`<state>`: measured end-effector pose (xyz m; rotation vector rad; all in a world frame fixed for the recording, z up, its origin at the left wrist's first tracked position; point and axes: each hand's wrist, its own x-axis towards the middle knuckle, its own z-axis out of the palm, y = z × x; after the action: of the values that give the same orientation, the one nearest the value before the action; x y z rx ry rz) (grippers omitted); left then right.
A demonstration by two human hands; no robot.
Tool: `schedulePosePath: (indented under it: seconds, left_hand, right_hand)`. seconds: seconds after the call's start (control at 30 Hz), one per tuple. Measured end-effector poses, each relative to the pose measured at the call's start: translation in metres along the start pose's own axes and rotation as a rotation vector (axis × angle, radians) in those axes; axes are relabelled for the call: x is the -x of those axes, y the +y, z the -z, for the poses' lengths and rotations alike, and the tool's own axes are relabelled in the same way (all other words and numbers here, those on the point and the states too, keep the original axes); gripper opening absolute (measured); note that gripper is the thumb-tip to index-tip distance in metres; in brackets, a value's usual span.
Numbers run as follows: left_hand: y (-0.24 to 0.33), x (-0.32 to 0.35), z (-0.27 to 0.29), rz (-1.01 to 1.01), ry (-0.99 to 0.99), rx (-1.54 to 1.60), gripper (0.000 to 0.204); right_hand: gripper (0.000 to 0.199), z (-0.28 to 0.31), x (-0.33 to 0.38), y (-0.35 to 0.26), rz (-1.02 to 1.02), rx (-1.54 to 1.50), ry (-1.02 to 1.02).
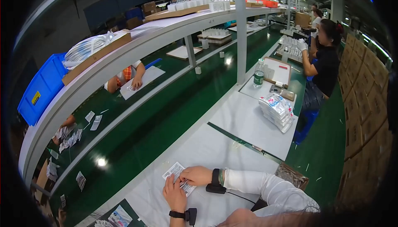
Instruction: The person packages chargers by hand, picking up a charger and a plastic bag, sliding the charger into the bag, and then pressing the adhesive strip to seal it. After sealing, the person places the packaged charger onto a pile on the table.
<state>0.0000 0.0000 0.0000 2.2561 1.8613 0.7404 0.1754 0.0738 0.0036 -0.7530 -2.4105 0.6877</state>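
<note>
Clearly very light and thin: small printed leaflet (177,177) lying flat on the white tabletop (240,123), low in the middle of the view, pinned under both hands. Probably limp paper, easy to crease or tear, likely to slide on the smooth surface; best taken at a free edge or corner, with a soft pinch. Left hand (175,194) pressing its near end, fingers close together and flat. Right hand (195,175) resting on top, fingers curled narrow against the sheet; cannot tell whether really pinching it.

Far left, blue bin (41,88) with a yellow label. Next, bundle of white cables (89,47) on the upper shelf. Below, small white slips (70,140) scattered on the green belt (157,119). Further right, stack of white pouches (277,112), then green-labelled bottle (258,73), then brown cartons (365,102) along the right wall.
</note>
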Motion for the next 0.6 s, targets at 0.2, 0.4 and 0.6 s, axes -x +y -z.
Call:
schedulePosePath:
  seconds: [0.2, 0.4, 0.6]
  left_hand:
    - [0.009, 0.005, 0.007, 0.014, 0.003, -0.015, 0.043]
    - [0.004, 0.002, 0.003, -0.004, 0.053, -0.042, 0.042]
    - [0.004, 0.003, 0.004, -0.023, 0.083, -0.090, 0.045]
  right_hand:
    - [0.018, 0.005, 0.003, -0.013, -0.082, -0.042, -0.026]
    - [0.020, 0.008, -0.001, -0.015, -0.109, -0.056, -0.037]
    - [0.022, 0.007, 0.001, -0.013, -0.138, 0.070, 0.067]
